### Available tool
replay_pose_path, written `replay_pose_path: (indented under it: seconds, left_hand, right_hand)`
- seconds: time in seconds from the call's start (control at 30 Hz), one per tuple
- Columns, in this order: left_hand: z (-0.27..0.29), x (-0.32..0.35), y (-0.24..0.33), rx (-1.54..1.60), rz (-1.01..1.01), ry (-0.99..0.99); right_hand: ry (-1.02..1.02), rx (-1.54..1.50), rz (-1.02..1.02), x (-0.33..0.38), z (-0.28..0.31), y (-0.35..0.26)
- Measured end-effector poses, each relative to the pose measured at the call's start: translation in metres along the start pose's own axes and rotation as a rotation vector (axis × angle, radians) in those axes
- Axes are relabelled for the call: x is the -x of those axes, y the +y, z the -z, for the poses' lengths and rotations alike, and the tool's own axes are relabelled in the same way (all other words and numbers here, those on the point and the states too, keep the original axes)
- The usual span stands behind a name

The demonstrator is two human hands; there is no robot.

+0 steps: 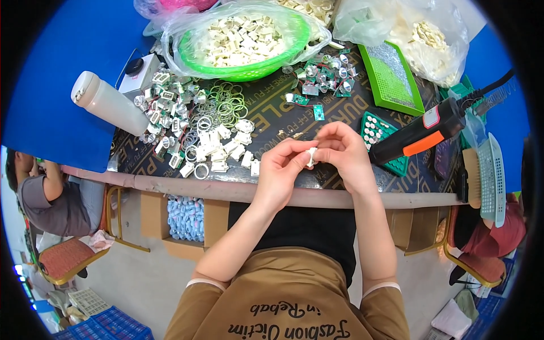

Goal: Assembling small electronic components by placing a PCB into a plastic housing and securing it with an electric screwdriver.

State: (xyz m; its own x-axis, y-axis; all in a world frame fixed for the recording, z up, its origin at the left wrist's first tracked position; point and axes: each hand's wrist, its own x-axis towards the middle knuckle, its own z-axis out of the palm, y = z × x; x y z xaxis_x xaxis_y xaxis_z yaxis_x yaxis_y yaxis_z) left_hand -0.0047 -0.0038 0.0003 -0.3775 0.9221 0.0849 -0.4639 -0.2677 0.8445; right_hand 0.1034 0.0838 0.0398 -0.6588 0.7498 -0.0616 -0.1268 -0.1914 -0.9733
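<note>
Left hand: the left hand (279, 165) is sitting at centre frame, just above the table edge, its fingers curling inward and its thumb and fingertips pinching one side of a small white plastic part (311, 156).
Right hand: the right hand (345, 152) is meeting it from the right, fingers bent and pressed together, pinching the same part from the other side.
Held part: the small white plastic part is showing only as a sliver between the two sets of fingertips, at centre frame over the dark table mat (272, 113); its shape cannot be told.
Loose parts: a heap of white plastic pieces (221, 153) is lying on the mat just left of the hands, with clear and green rings (224, 105) spreading above it.
Basket: a green basket (243, 42) lined with a clear bag and filled with white pieces is standing at upper centre.
Bottle: a white plastic bottle (107, 102) is lying on its side at upper left, across the mat's left edge.
Tool: a black and orange handheld tool (422, 136) is resting at right, its tip pointing toward the hands, over a green tray (378, 136) of small round parts.
Box: a cardboard box (186, 218) of pale blue pieces is sitting below the table edge, lower left of the hands.
</note>
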Motion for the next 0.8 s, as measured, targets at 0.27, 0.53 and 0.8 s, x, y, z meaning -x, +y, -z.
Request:
replay_pose_path:
  seconds: [0.27,0.53,0.8]
  left_hand:
    - [-0.003,0.001,0.003,0.249,0.027,0.015]
    - [0.000,0.001,-0.003,0.215,0.004,0.043]
    - [-0.002,0.015,0.015,-0.230,-0.157,0.081]
  right_hand:
    - [-0.078,-0.022,0.031,0.009,-0.008,0.020]
    - [0.159,0.425,0.413,0.009,-0.033,0.028]
    - [0.191,0.097,0.270,0.027,-0.014,0.032]
